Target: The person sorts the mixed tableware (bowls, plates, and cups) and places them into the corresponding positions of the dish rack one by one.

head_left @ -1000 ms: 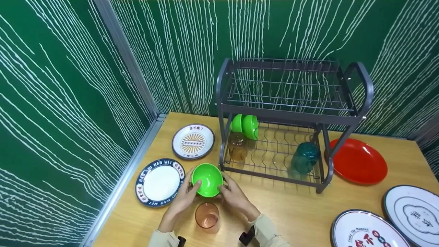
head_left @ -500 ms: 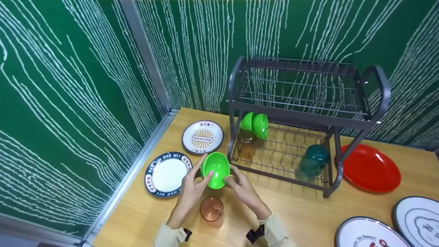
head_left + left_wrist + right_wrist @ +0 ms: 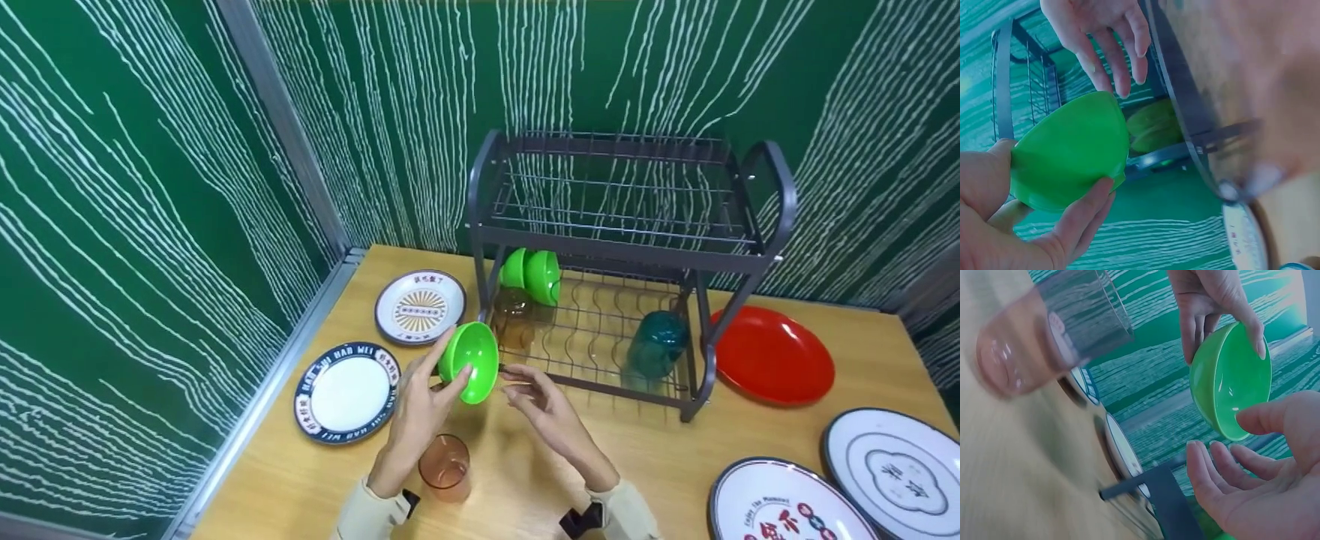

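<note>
Green walls (image 3: 397, 112) streaked with wavy white lines meet at a grey metal post (image 3: 281, 127), enclosing a wood-grained worktop (image 3: 660, 457). On it stands a dark two-tier dish rack (image 3: 622, 250). Right of the rack lie a red plate (image 3: 776, 356), a white plate with a grey outline (image 3: 904, 472) and a white plate with red characters (image 3: 787, 510); left of it, a navy-rimmed plate (image 3: 347, 394) and a smaller sunburst plate (image 3: 420, 306).

Pale sleeves (image 3: 624, 510) reach in from the near side. The left-hand grip (image 3: 421, 405) pinches a green bowl (image 3: 474, 360), thumb inside and fingers behind, holding it tilted above the worktop by the rack's front left corner. The right-hand grip (image 3: 551, 420) is just beside it, fingers loosely curled and parted, holding nothing; whether a fingertip brushes the rim cannot be told.

The step in hand looks like angling the bowl for the rack's lower tier, where two upended bowls (image 3: 541, 279) sit at the left. If so, the next move calls for lowering it edge-on, clear of the brown glass (image 3: 514, 319) in front of them. A teal glass (image 3: 658, 345) occupies that tier's right end, and a pinkish tumbler (image 3: 445, 461) stands between the sleeves.
</note>
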`<state>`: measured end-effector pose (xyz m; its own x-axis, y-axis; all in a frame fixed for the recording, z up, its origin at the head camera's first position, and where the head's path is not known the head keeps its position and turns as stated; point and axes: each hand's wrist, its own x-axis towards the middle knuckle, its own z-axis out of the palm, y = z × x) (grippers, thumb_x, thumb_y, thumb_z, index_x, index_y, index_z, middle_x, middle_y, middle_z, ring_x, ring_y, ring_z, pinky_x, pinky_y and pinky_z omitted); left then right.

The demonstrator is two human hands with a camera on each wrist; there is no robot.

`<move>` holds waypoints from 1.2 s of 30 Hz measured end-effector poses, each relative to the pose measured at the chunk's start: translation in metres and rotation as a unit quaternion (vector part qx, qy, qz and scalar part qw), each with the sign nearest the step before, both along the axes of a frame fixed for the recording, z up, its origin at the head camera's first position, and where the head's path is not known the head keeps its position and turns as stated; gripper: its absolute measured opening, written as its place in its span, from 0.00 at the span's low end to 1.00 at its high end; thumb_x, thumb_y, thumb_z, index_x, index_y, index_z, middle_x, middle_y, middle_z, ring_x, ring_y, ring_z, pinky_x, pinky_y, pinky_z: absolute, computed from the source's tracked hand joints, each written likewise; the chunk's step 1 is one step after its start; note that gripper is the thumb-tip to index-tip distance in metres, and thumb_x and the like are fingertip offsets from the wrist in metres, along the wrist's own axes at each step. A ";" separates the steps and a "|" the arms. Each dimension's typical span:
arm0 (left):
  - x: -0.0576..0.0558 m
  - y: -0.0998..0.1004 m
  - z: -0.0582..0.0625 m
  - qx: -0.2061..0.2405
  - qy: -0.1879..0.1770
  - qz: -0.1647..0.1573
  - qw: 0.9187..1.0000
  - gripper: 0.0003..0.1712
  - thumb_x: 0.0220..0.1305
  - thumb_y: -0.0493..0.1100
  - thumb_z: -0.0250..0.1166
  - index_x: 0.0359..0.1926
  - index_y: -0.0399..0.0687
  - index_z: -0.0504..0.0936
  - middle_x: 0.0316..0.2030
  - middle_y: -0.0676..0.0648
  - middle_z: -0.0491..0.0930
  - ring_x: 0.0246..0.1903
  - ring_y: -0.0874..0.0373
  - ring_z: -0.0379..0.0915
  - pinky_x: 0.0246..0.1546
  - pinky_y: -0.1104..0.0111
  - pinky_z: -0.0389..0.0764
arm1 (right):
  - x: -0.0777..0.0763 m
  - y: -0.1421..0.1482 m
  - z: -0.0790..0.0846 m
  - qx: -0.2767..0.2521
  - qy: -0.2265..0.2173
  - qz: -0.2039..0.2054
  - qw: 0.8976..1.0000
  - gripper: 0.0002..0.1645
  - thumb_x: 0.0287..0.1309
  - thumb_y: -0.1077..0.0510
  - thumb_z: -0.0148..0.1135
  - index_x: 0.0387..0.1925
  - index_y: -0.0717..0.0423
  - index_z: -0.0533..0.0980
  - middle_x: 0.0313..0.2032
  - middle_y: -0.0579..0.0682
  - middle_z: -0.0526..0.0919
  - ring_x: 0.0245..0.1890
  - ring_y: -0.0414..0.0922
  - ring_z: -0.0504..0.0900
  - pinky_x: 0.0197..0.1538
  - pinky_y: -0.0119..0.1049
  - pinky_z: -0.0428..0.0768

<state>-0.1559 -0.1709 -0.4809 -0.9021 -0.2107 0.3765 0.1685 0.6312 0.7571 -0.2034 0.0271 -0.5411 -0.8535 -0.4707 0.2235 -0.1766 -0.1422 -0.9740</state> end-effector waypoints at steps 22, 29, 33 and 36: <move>-0.056 0.044 0.035 -0.165 0.045 -0.044 0.984 0.33 0.56 0.52 0.69 0.63 0.54 0.73 0.27 0.43 0.75 0.28 0.54 0.70 0.29 0.62 0.75 | 0.002 0.063 0.030 0.012 0.039 -0.129 0.991 0.19 0.62 0.70 0.56 0.53 0.75 0.68 0.51 0.67 0.74 0.53 0.65 0.73 0.54 0.36 0.75; -0.070 0.056 0.039 -0.172 0.037 -0.057 0.983 0.31 0.58 0.51 0.68 0.62 0.53 0.74 0.28 0.41 0.77 0.28 0.54 0.71 0.29 0.61 0.75 | 0.002 0.085 0.036 0.012 0.049 -0.165 0.985 0.19 0.61 0.70 0.56 0.53 0.74 0.69 0.50 0.65 0.76 0.52 0.63 0.74 0.53 0.35 0.76; -0.078 0.066 0.037 -0.176 0.039 -0.057 0.982 0.30 0.58 0.51 0.67 0.62 0.53 0.75 0.27 0.42 0.77 0.28 0.53 0.71 0.30 0.61 0.75 | 0.002 0.100 0.041 0.019 0.064 -0.179 0.981 0.19 0.62 0.70 0.56 0.54 0.74 0.68 0.51 0.66 0.75 0.52 0.64 0.73 0.54 0.35 0.75; -0.083 0.073 0.037 -0.170 0.027 -0.059 0.983 0.30 0.58 0.52 0.67 0.62 0.54 0.74 0.27 0.43 0.75 0.27 0.54 0.69 0.27 0.63 0.76 | 0.002 0.112 0.043 0.027 0.069 -0.192 0.979 0.20 0.63 0.68 0.56 0.55 0.72 0.68 0.52 0.65 0.75 0.52 0.62 0.74 0.55 0.32 0.74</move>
